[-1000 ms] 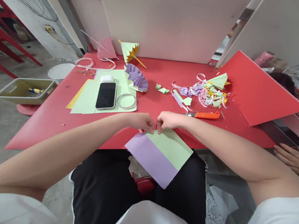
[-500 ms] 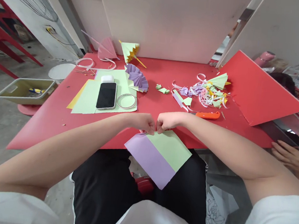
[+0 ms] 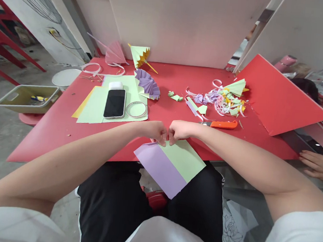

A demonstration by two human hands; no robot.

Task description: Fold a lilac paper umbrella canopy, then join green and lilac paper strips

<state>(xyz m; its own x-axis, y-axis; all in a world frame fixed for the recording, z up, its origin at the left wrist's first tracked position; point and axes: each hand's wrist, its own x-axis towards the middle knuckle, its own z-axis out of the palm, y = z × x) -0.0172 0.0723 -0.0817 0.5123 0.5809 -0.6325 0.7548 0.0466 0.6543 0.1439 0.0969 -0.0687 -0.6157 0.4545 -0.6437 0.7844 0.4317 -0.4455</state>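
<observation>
A two-coloured sheet of paper [image 3: 164,169], purple on the left and pale green on the right, hangs at the table's front edge, over my lap. My left hand [image 3: 157,131] pinches its top edge. Right beside it, my right hand [image 3: 177,131] grips the same edge, the two hands nearly touching. The fingertips are partly hidden, and the paper looks folded where they press. Behind my right forearm lies an orange utility knife [image 3: 223,124] with its blade out. Paper scraps [image 3: 220,100] are heaped beyond it.
Left on the red table [image 3: 48,133] are green paper sheets [image 3: 94,107], a phone [image 3: 115,103] and a tape roll [image 3: 136,109]. A purple pleated paper [image 3: 148,83] and small paper umbrellas [image 3: 140,56] stand behind. A red board [image 3: 283,98] leans right; another person's hand [image 3: 318,164] is below it.
The sheet's lower end has risen slightly, while both my hands keep their pinch on its top edge. The other person's hand at the right has shifted a little to the right.
</observation>
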